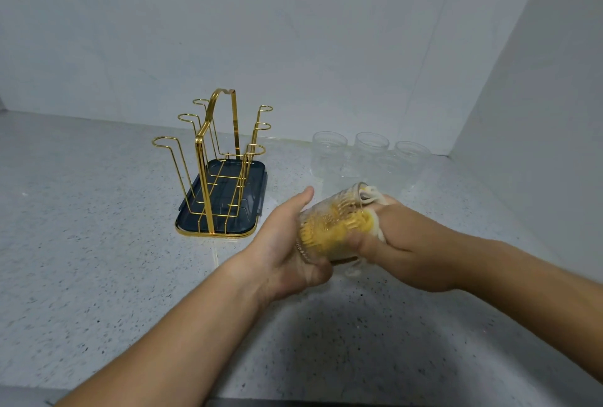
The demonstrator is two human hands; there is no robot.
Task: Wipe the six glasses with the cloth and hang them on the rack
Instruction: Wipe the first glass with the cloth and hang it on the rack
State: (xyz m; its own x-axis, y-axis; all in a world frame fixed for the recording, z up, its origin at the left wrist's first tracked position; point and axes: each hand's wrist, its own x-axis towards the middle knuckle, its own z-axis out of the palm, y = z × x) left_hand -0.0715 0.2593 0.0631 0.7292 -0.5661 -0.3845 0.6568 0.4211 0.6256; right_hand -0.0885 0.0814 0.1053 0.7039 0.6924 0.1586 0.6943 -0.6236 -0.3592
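While the left hand (287, 243) is gripping the ribbed glass (313, 243) tilted on its side above the surface (98, 211), fingers (316, 271) curled round its base end, the right hand (401, 253) is pinching the yellow cloth (367, 222) and working it inside the mouth. Step in hand: wiping, probably the first glass, since the gold rack (235, 126) to the left is carrying none. Remaining glasses (329, 152) are standing near the back wall. Next: withdrawing the cloth, inverting the glass over a peg.
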